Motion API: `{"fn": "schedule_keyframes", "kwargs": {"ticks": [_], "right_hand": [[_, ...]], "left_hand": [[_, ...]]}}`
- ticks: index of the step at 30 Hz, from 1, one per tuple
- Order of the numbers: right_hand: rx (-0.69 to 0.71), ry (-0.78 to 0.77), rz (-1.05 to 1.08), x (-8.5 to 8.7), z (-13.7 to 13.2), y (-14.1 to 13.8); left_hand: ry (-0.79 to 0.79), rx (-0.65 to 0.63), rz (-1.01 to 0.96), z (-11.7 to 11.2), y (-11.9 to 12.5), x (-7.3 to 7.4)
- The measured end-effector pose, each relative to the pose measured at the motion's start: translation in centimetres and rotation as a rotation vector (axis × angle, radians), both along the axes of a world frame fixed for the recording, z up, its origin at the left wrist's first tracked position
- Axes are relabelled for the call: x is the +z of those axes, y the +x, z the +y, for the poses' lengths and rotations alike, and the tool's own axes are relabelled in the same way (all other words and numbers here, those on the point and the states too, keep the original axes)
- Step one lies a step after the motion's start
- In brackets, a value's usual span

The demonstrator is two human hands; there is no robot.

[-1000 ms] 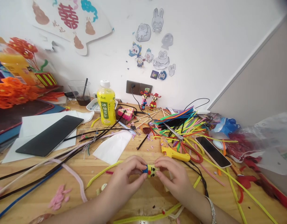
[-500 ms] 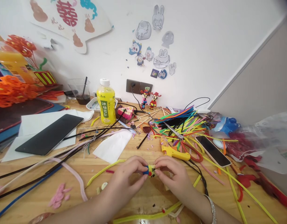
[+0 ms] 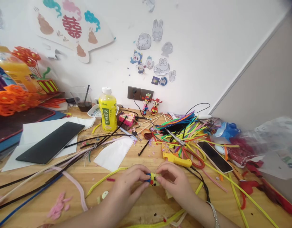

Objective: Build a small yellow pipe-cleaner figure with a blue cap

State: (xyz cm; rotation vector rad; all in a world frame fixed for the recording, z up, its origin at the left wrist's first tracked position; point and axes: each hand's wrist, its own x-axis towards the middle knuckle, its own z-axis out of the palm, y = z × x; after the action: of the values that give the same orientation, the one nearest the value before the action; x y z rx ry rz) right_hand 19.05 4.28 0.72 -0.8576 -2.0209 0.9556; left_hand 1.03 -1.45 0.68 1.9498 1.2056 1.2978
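Between my two hands is a small figure (image 3: 153, 179) with a yellow middle, a blue end, and red and black spots. My left hand (image 3: 134, 180) pinches its blue end with thumb and fingertips. The yellow end is gripped by my right hand (image 3: 172, 179), whose fingers hide part of it. The figure lies sideways, held just above the wooden table (image 3: 146, 202). Just beyond my right hand rests a yellow glue gun (image 3: 176, 158). Yellow pipe cleaners (image 3: 105, 179) lie beside both hands.
Scissors (image 3: 175, 137) lie on a heap of coloured pipe cleaners (image 3: 195, 133), near a phone (image 3: 214, 156). A yellow drink bottle (image 3: 108, 110), a cup of dark liquid (image 3: 83, 101) and a black tablet (image 3: 51, 142) are at left. Two small figures (image 3: 155, 106) stand by the wall.
The view has tipped up slightly, so things sit lower in the picture. Both hands keep their hold on the small figure, which looks slightly turned.
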Motion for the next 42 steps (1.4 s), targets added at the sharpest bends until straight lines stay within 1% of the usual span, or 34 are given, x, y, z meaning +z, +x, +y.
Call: {"fn": "schedule_keyframes", "kwargs": {"ticks": [3, 6, 8, 10, 13, 17, 20, 23, 25, 27, 31, 37, 40, 42], "right_hand": [[0.0, -0.023, -0.006, -0.1, 0.1, -0.1], [-0.001, -0.055, 0.002, -0.1, 0.0, -0.1], [0.022, -0.113, 0.028, -0.3, 0.0, -0.1], [0.039, -0.193, 0.054, -0.5, -0.1, -0.1], [0.023, -0.301, 0.085, -0.9, -0.1, -0.2], [0.0, -0.394, 0.179, -1.1, 0.0, -0.6], [0.045, -0.454, 0.281, -1.1, -0.2, -0.9], [0.127, -0.499, 0.364, -1.1, -0.7, -1.4], [0.18, -0.503, 0.401, -0.9, -1.0, -1.5], [0.198, -0.476, 0.406, -0.6, -1.0, -1.5], [0.154, -0.444, 0.383, -0.1, -0.6, -1.2], [0.169, -0.442, 0.419, -0.5, 0.1, -1.4], [0.144, -0.41, 0.445, -0.7, 0.4, -1.3], [0.107, -0.381, 0.447, -0.7, 0.7, -1.1]], "left_hand": [[-0.058, -0.003, -0.028, 0.2, 0.0, -0.1], [-0.203, 0.014, -0.163, 0.4, 0.0, -0.2], [-0.305, 0.042, -0.271, 0.6, 0.0, -0.1], [-0.333, 0.073, -0.313, 0.9, -0.1, -0.1], [-0.263, 0.105, -0.263, 1.2, -0.4, -0.1], [-0.156, 0.112, -0.123, 0.9, -0.4, -0.6], [-0.092, 0.118, -0.04, 0.5, 0.2, -0.9], [-0.075, 0.133, -0.019, 0.4, 0.7, -1.2], [-0.092, 0.15, -0.046, 0.6, 0.8, -1.4], [-0.119, 0.142, -0.101, 1.0, 0.7, -1.6], [-0.159, 0.047, -0.191, 1.6, 0.3, -1.6], [-0.202, -0.062, -0.198, 2.1, 0.0, -1.5], [-0.267, -0.126, -0.23, 2.3, -0.1, -1.0], [-0.312, -0.132, -0.263, 2.4, -0.1, -0.6]]}}
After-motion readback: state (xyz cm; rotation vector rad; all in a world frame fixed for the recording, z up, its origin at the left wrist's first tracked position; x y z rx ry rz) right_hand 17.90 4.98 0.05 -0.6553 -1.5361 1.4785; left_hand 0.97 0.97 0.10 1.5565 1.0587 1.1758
